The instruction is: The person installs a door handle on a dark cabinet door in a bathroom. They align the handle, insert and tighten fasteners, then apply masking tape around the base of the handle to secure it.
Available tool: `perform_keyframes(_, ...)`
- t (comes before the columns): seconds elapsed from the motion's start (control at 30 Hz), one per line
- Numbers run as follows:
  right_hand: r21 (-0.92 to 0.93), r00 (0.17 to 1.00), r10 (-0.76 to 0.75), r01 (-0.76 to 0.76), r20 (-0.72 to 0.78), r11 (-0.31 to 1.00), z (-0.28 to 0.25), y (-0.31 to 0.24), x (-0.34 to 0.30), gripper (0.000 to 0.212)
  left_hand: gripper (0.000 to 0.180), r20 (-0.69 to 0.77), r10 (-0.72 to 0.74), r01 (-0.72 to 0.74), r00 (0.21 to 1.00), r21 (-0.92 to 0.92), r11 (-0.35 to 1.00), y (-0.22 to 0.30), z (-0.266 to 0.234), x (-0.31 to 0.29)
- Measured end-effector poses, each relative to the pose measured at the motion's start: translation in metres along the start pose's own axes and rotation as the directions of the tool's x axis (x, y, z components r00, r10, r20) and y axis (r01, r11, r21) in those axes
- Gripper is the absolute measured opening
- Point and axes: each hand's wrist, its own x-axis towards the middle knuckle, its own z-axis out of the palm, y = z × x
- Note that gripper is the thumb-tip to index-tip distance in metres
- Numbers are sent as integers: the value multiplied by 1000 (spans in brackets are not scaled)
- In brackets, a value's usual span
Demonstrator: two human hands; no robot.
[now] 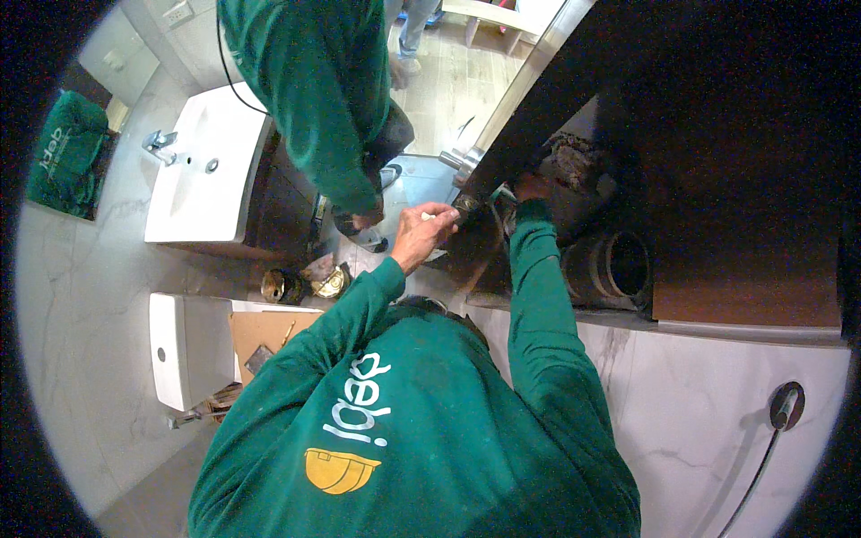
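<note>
My left hand (425, 235) reaches to the lower end of a dark door edge (502, 134) with a metal handle (462, 160). Its fingers are pinched round a small pale piece (428, 216), whose kind I cannot make out. A small dark round fitting or tin (465, 204) is beside the fingertips. In shadow on the other side of the edge is my right hand (531, 188). Its fingers are too dark to read, and a thin light-coloured object (506, 192) shows next to it. Both my forearms wear green sleeves.
Another person in a green sweatshirt (309, 99) stands close at upper left, one hand (368, 218) lowered. Left are a white sink (202, 193), open cans (282, 286), a toilet tank (190, 350) and cardboard (260, 334). Right are a dark cylinder (619, 266) and a shower hose (758, 475).
</note>
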Motion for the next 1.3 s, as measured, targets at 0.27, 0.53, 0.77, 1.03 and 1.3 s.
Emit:
perform_keyframes(0.27,-112,997,-72,72,-3,991,39,14,7,42,28,-187,151,-127,971,136,983,0,8,12)
perform_keyframes(0.53,-255,993,67,-39,101,966,32,7,4,47,26,-261,117,-98,958,85,992,1,9,11)
perform_keyframes(0.77,-451,958,-230,283,169,846,11,9,15,51,28,-283,189,-165,940,107,980,-9,6,17)
perform_keyframes(1.03,-128,946,-322,323,32,938,4,6,47,55,28,-256,187,-147,948,169,975,-16,0,23)
perform_keyframes(1.3,-4,967,-243,244,74,970,-9,-22,-6,53,25,-227,285,-247,931,182,952,-15,-4,24)
